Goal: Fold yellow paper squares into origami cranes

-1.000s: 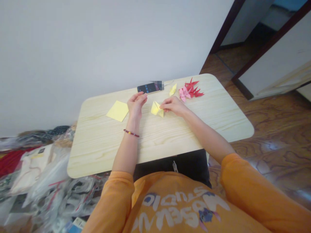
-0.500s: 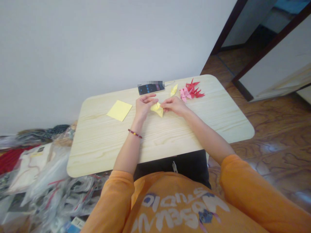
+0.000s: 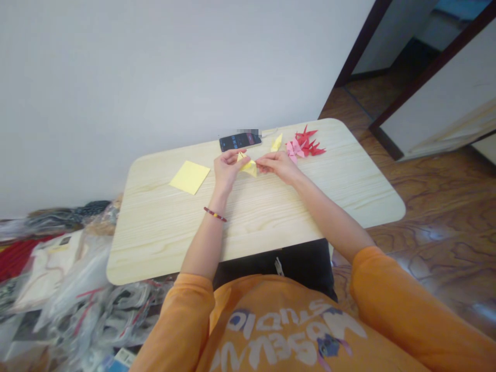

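While folded yel. paper (image 3: 250, 168) sits btwn L hand (image 3: 226, 168) & R hand (image 3: 281, 165), both pinch its edges.

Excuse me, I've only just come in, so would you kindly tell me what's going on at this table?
A person is handling a folded yellow paper: the left hand grips it, and fingertips of the right hand are at its right edge. A flat yellow sheet lies to the left. Beyond the hands are a phone, a smaller yellow folded piece, and pink and red origami.
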A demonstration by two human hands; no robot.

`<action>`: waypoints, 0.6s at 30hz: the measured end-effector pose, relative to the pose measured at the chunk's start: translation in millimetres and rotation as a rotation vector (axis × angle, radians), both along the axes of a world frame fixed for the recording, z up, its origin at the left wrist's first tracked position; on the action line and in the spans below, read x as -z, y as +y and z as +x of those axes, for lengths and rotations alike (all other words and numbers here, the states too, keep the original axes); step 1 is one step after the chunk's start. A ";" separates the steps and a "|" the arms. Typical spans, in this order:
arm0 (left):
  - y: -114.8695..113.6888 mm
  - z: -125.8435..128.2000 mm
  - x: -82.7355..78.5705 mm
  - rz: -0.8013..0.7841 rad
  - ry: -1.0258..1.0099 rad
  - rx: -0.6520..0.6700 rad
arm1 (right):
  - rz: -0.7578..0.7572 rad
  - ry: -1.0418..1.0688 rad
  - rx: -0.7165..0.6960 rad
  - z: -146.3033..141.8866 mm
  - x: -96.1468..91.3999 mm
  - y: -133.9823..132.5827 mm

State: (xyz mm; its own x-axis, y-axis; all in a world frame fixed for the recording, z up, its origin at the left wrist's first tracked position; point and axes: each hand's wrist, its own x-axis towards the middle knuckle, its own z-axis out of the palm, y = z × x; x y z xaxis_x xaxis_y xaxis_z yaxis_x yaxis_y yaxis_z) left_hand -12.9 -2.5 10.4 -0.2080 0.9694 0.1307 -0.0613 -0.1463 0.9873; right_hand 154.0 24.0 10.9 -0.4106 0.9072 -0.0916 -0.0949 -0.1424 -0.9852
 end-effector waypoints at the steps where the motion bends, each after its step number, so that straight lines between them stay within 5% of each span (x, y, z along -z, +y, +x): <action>1: 0.6 0.5 0.7 0.012 -0.011 -0.026 | 0.009 0.000 0.009 -0.1 1.0 0.4; 10: 2.5 6.3 4.3 0.047 -0.074 -0.022 | 0.083 -0.035 0.125 -3.1 4.7 4.2; 18: -0.1 4.8 1.9 0.059 0.185 0.066 | 0.208 -0.079 0.135 0.6 11.7 12.0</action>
